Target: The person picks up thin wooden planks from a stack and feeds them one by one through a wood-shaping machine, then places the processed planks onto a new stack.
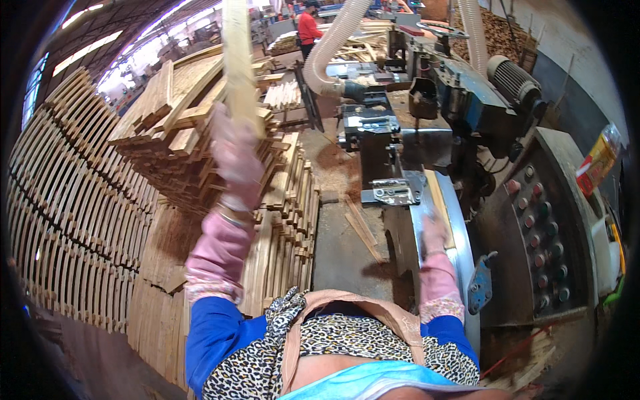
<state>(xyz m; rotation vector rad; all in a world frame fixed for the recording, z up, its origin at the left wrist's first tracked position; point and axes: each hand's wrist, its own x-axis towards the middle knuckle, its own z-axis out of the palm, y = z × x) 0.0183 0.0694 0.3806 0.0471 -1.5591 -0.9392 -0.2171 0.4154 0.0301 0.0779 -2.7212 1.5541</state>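
My left hand (237,157), blurred by motion, is closed around the lower end of a pale wooden board (240,73). The board stands nearly upright and runs past the top of the view, in front of a wood stack. On the right, my right hand (435,235) is at the side of a narrow wooden strip (438,200), which lies lengthwise on the machine's shiny metal bed (467,280). Blur smears its fingers, so I cannot tell whether they grip the strip or rest against it.
Stacked wooden pieces (160,120) rise at the left, with curved slats (73,200) beyond. A control panel (543,227) with several buttons stands at the right, near a motor (513,77). Loose strips (363,230) lie on the floor. A person in red (309,28) is far off.
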